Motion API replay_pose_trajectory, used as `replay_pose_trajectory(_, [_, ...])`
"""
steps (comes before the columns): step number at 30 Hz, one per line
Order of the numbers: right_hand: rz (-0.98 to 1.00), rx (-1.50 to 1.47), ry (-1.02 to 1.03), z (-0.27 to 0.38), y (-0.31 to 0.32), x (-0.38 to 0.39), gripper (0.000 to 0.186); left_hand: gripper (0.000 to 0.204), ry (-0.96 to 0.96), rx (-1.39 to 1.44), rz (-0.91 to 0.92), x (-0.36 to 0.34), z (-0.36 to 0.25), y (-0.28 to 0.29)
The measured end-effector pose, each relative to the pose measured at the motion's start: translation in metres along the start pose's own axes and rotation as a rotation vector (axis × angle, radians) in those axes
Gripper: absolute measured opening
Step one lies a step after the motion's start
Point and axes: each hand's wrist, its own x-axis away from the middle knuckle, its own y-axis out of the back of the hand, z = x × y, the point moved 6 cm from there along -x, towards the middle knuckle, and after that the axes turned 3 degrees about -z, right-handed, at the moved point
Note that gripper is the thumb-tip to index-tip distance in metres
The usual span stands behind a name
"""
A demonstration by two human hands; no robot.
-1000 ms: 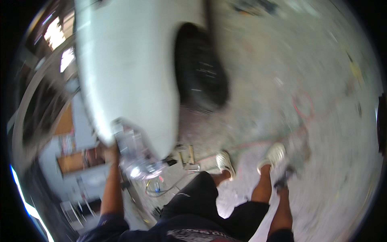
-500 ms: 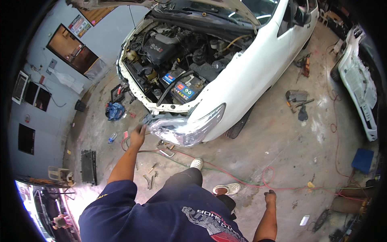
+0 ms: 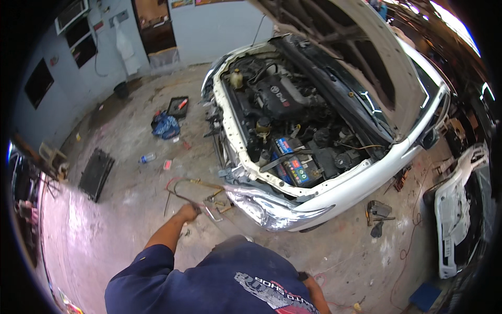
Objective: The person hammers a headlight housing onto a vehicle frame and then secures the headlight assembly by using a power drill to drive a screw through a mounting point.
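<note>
My left hand [image 3: 188, 212] is reached forward at the front left of a white car [image 3: 345, 196], short of its clear headlight [image 3: 272, 210]. Its fingers look bent, but blur hides whether anything is in them. Beyond the fingertips, a thin hose [image 3: 180, 196] and several small tools [image 3: 213, 206] lie on the concrete floor. My right hand [image 3: 303, 276] is low beside my body, mostly covered by my dark blue shirt, and its fingers are hidden. Under the raised hood [image 3: 361, 63] the engine [image 3: 282, 99] and a battery [image 3: 298, 168] are exposed.
On the floor at left are a black flat panel [image 3: 97, 174], a blue bag [image 3: 166, 125], a black tray [image 3: 178, 108] and a plastic bottle [image 3: 148, 157]. To the right lie tools [image 3: 379, 210], a red hose [image 3: 403, 255] and a detached white bumper [image 3: 454, 222].
My left hand has come away from the headlight's left corner and dropped lower. My right hand has drawn in toward my body. The view has turned and moved, shifting the car rightward and lower.
</note>
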Motion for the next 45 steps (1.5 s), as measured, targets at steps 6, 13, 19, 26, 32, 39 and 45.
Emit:
replay_pose_trajectory(6, [-0.279, 0.464, 0.141, 0.111, 0.149, -0.018, 0.042, 0.036, 0.321, 0.916, -0.349, 0.097, -0.040, 0.034])
replay_pose_trajectory(13, [-0.514, 0.416, 0.636, 0.302, 0.207, -0.062, 0.032, 0.045, 0.301, 0.016, 0.448, 0.383, 0.063, -0.164])
replay_pose_trajectory(19, [-0.296, 0.922, 0.567, 0.324, 0.219, -0.103, 0.033, 0.033, 1.458, 0.872, 0.387, 0.507, -0.022, -0.230])
replay_pose_trajectory(26, [-0.051, 1.217, 0.328, 0.370, 0.156, -0.137, 0.037, 0.027, 0.008, -0.031, -0.100, 0.411, -0.009, -0.197])
replay_pose_trajectory(32, [-0.110, 1.424, 0.232, 0.352, 0.155, -0.153, 0.041, 0.039, 0.638, 0.971, -0.227, 0.274, -0.075, -0.095])
replay_pose_trajectory(39, [-0.056, 1.521, 0.143, 0.348, 0.156, -0.155, 0.035, 0.041, 0.771, 0.998, -0.206, 0.308, -0.056, -0.121])
replay_pose_trajectory(45, [-0.016, 1.500, 0.262, 0.347, 0.153, -0.150, 0.042, 0.031, 1.098, 0.951, -0.032, 0.465, 0.009, -0.255])
